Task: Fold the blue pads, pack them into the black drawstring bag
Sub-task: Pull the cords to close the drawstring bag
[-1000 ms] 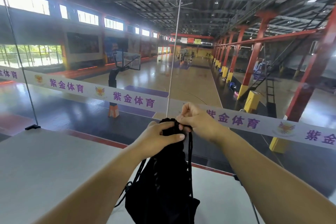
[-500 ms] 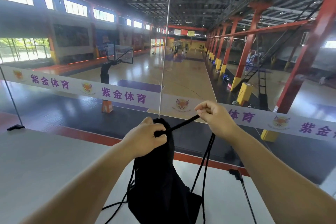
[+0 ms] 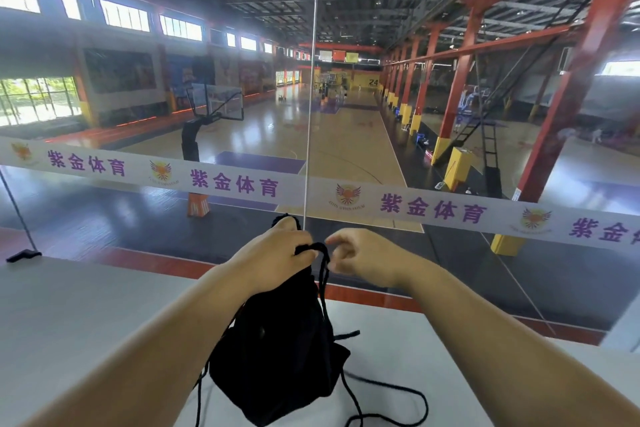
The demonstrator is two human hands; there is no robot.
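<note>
Large sports hall seen through glass panel (image 3: 104, 225); wooden court floor (image 3: 346, 149) lit by high windows (image 3: 124, 15); red steel columns (image 3: 460, 69) ranged along right; white banner (image 3: 242, 184) stretched across.

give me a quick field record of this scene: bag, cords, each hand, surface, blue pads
bag: black drawstring bag, held up by its gathered neck, bottom on the white surface
cords: black drawstrings, loose, trailing onto the surface
left hand: left hand grips the bag's bunched neck
right hand: right hand beside the neck, fingers loosely curled, holding nothing
blue pads: none visible
background: glass barrier with a white banner, indoor court beyond
</note>
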